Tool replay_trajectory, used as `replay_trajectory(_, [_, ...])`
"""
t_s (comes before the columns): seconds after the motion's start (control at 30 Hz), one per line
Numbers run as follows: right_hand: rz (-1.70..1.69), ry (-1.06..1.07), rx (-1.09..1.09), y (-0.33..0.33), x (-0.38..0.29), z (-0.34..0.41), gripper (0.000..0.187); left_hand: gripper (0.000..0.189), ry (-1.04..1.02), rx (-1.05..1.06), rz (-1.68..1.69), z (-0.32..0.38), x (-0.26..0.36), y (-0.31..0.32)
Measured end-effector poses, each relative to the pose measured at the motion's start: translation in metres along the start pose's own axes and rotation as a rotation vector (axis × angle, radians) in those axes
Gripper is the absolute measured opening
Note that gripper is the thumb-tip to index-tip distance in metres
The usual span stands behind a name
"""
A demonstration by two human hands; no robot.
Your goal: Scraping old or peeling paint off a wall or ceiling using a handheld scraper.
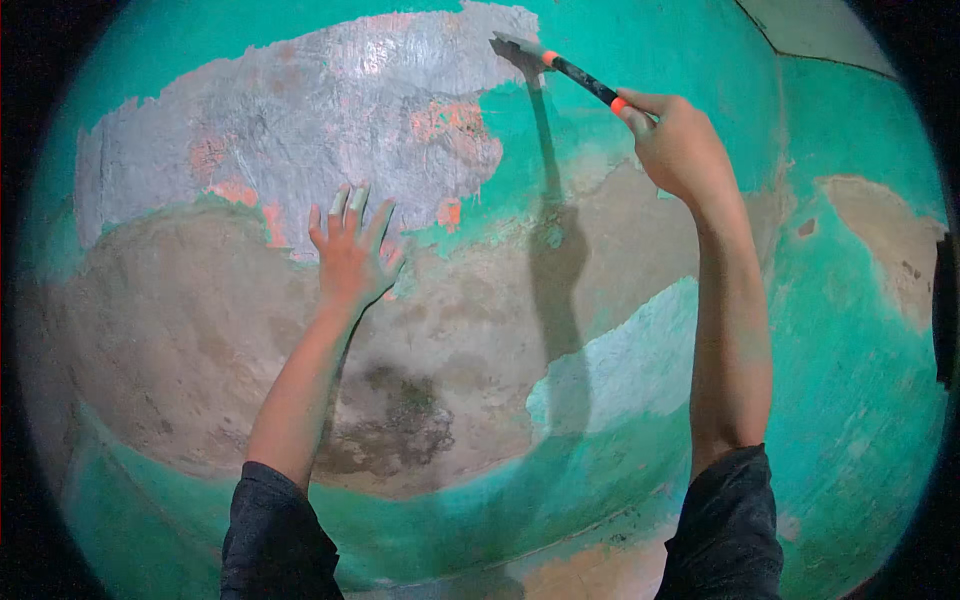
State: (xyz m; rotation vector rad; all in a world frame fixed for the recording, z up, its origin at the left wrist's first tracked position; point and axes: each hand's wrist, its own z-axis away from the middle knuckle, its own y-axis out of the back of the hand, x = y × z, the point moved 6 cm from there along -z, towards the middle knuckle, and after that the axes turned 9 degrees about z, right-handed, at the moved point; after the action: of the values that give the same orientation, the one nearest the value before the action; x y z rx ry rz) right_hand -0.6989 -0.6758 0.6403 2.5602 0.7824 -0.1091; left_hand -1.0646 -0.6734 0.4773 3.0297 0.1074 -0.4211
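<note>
My right hand (675, 146) is closed around the black and orange handle of a scraper (585, 81). The tool's flat metal head lies at or just off the wall, by the upper right end of a bare grey-lilac patch (300, 112) with orange-pink spots; contact cannot be told. Green paint (600, 30) borders the patch. Spread flat on the wall, my left hand (352, 247) rests at the patch's lower edge with nothing in it. Pale residue covers some of its fingertips.
Below the patch spreads a rough grey-brown plaster area (225, 337) with a dark stain (409, 420). A pale blue patch (630, 360) lies left of my right forearm. At the right, a corner line runs down the wall, and a dark object (945, 311) stands at the rim.
</note>
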Motion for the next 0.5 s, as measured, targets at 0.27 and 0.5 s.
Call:
replay_trajectory(0.27, [-0.015, 0.081, 0.07, -0.011, -0.002, 0.005, 0.03, 0.062, -0.002, 0.017, -0.003, 0.0, -0.001, 0.001])
replay_trajectory(0.5, [0.013, 0.084, 0.043, -0.008, 0.003, 0.0, 0.032, 0.066, 0.021, -0.007, -0.043, -0.002, 0.001, 0.001])
